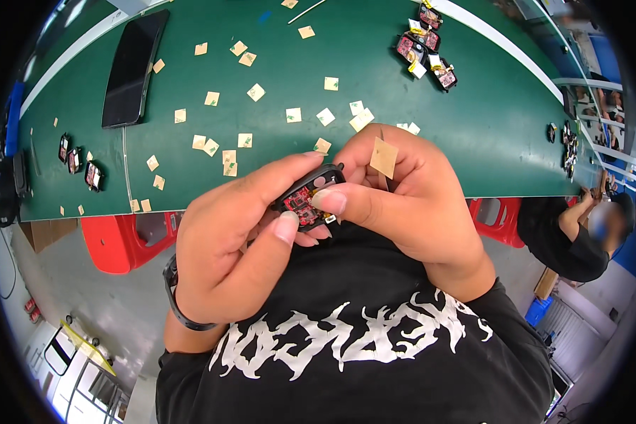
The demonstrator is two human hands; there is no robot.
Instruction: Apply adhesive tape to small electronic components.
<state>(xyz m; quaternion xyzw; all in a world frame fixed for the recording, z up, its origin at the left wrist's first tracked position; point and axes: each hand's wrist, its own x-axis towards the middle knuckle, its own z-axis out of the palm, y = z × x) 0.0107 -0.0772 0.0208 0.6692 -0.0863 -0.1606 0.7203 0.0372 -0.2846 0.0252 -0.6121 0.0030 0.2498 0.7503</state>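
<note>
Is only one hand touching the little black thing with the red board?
No, the left hand and right hand both touch the black device.

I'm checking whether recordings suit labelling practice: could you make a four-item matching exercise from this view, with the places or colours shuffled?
1. Small open device
2. Dark phone-like slab
3. Wristband
4. Tabletop

A. Upper left of the picture
B. Green
C. Between the left hand's and right hand's fingers
D. Around the left wrist

Pairs: 1-C, 2-A, 3-D, 4-B
</note>
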